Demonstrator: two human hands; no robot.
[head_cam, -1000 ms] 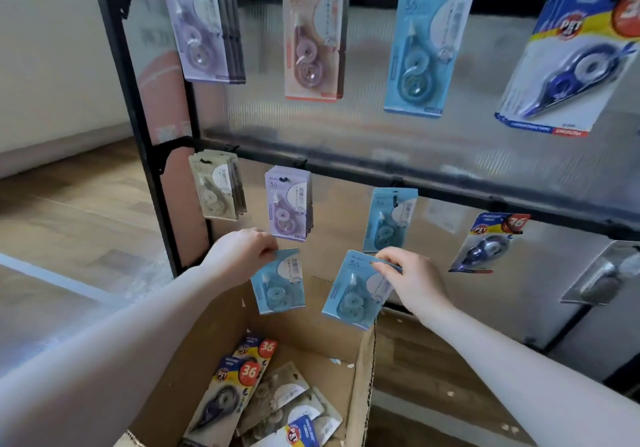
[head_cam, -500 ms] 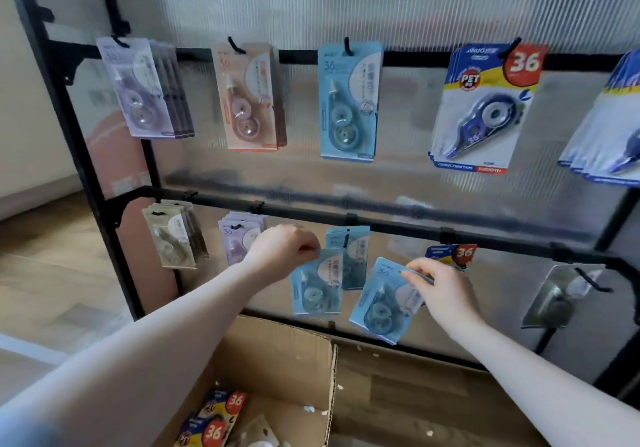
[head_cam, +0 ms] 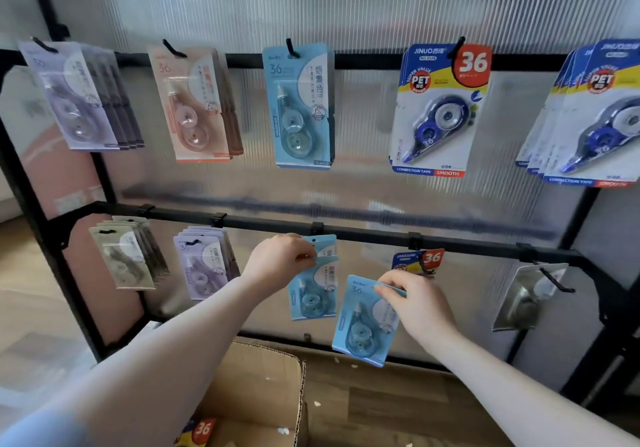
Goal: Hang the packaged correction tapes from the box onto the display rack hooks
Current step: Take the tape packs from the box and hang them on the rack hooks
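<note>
My left hand (head_cam: pixel 280 259) pinches the top of a light blue correction tape pack (head_cam: pixel 313 294) and holds it up against the middle hook of the lower rail (head_cam: pixel 367 233), in front of another blue pack hanging there. My right hand (head_cam: pixel 415 303) pinches the top right corner of a second blue pack (head_cam: pixel 363 325), lower and to the right, away from any hook. The cardboard box (head_cam: pixel 263 387) stands open below the rack, with a yellow and red "36" pack (head_cam: pixel 199 431) visible inside.
The top rail carries purple (head_cam: pixel 79 100), pink (head_cam: pixel 194 107), blue (head_cam: pixel 301 107) and blue-yellow PET packs (head_cam: pixel 440 110). The lower rail has beige (head_cam: pixel 128 256) and purple (head_cam: pixel 204 266) stacks, a PET pack (head_cam: pixel 415 261) behind my right hand, and a hook (head_cam: pixel 554 280) at the right. Wooden floor lies below.
The view has tilted upward. My left hand has raised its blue pack from above the box to the middle hook of the lower rail. My right hand has risen with its pack.
</note>
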